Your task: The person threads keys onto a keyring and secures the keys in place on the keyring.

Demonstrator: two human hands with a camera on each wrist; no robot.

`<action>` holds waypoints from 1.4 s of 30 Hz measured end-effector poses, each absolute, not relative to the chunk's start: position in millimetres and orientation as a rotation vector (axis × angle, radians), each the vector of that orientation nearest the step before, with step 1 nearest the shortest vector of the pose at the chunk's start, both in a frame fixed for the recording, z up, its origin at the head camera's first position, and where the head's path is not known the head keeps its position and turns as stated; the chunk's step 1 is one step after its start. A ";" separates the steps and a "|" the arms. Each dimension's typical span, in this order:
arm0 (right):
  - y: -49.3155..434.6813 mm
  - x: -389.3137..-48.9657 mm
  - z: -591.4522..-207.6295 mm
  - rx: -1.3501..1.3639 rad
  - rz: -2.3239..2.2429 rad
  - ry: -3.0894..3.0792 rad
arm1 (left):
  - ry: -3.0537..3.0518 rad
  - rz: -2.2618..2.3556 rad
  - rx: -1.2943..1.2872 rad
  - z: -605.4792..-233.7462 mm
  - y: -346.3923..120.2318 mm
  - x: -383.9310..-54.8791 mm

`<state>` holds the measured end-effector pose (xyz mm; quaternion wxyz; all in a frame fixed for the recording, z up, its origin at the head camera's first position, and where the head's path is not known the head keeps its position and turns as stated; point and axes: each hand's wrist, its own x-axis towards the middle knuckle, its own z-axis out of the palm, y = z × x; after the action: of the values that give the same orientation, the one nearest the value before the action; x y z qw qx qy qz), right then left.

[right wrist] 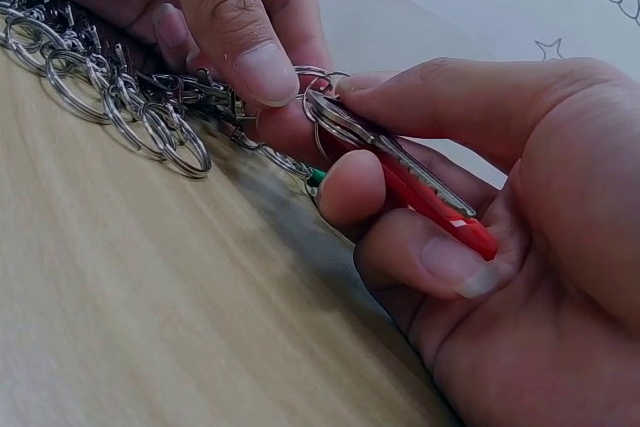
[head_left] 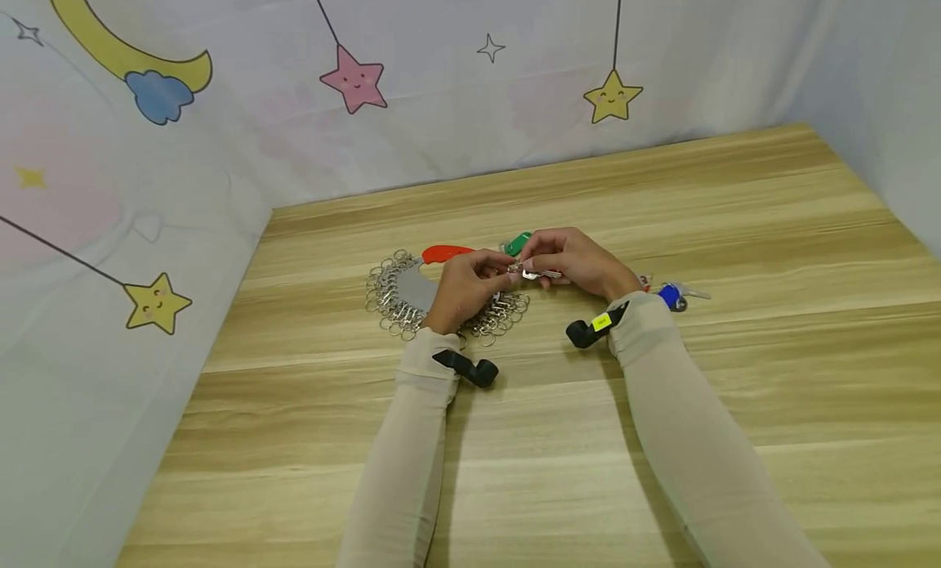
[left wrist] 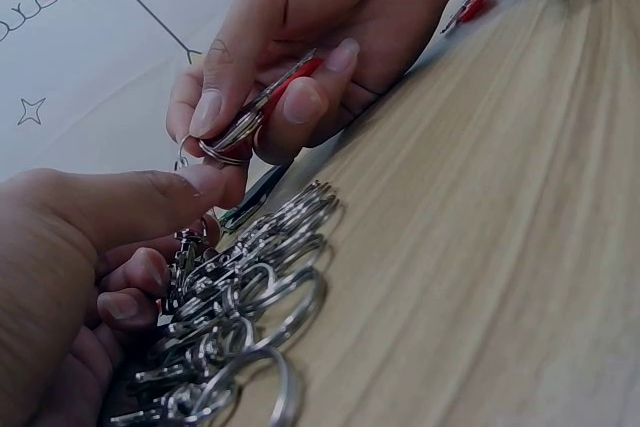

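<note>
Over the middle of the table my left hand (head_left: 465, 284) and right hand (head_left: 584, 261) meet fingertip to fingertip. The right one holds a silver key (right wrist: 430, 177) with a red key tag (right wrist: 470, 232) behind it. Between thumb and index finger, my left hand pinches a metal split ring (right wrist: 312, 71), right where the key's head and its own ring come together. Below the left hand lies a grey plate (head_left: 413, 288) with a red handle (head_left: 443, 253), fringed by several snap hooks with rings (left wrist: 285, 307). Whether the two rings are linked I cannot tell.
Just beyond the hands lies a green key tag (head_left: 518, 243). To the right of my right wrist are a blue key tag (head_left: 669, 296) with a key (head_left: 694, 292) and another red tag (left wrist: 472, 5). A printed cloth wall (head_left: 456, 118) borders the wooden table (head_left: 529, 437).
</note>
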<state>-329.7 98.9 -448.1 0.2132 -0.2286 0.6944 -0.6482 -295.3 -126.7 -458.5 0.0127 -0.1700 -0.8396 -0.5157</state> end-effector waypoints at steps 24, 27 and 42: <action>98.2 -329.2 -449.2 -0.653 -1.818 1.910 | -2.626 -1.602 -0.511 -458.6 -127.2 -294.5; 98.2 -329.0 -448.9 -0.660 -1.817 1.908 | -2.627 -1.601 -0.508 -458.5 -127.4 -294.4; 96.6 -327.5 -449.4 -0.604 -1.849 1.880 | -2.632 -1.604 -0.570 -458.6 -128.9 -293.4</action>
<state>-327.5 96.6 -449.4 0.2164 -0.2180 0.6785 -0.6673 -293.4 -128.9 -458.6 0.0035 -0.1820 -0.8396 -0.5118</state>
